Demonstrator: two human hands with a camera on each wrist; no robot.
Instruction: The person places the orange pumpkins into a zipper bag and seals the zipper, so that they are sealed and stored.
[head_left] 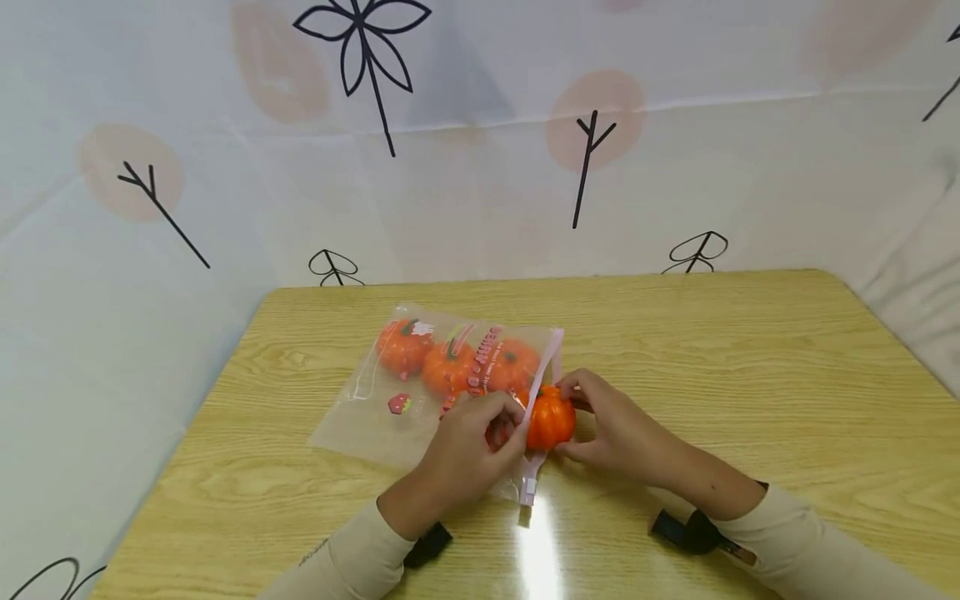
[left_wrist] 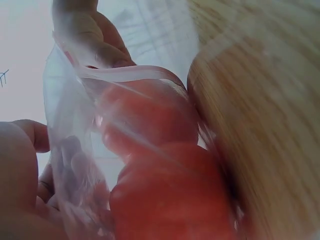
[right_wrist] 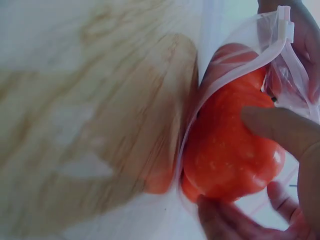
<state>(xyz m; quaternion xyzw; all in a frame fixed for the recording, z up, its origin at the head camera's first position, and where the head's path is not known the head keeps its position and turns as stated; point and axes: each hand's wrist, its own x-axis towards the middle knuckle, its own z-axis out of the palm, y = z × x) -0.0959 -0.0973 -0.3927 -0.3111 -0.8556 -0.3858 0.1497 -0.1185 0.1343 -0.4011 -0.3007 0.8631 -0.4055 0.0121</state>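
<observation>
A clear zip bag (head_left: 352, 429) with pink lettering and a pink zip edge lies on the table, several orange toy pumpkins (head_left: 447, 369) inside. My left hand (head_left: 476, 442) pinches the upper layer of the bag near its mouth and lifts it. At the mouth, my right hand (head_left: 618, 433) grips another orange pumpkin (head_left: 552, 421) between thumb and fingers. In the right wrist view this pumpkin (right_wrist: 230, 150) sits partly within the parted pink zip edges. Through the film, the left wrist view shows orange pumpkins (left_wrist: 170, 190) close together.
The wood-grain table (head_left: 750, 367) extends around the bag. A small zip slider (head_left: 530, 486) sits at the bag's near corner. Behind the table hangs a pale cloth (head_left: 480, 200) with leaf and twig drawings. Black wrist straps (head_left: 686, 532) are on both forearms.
</observation>
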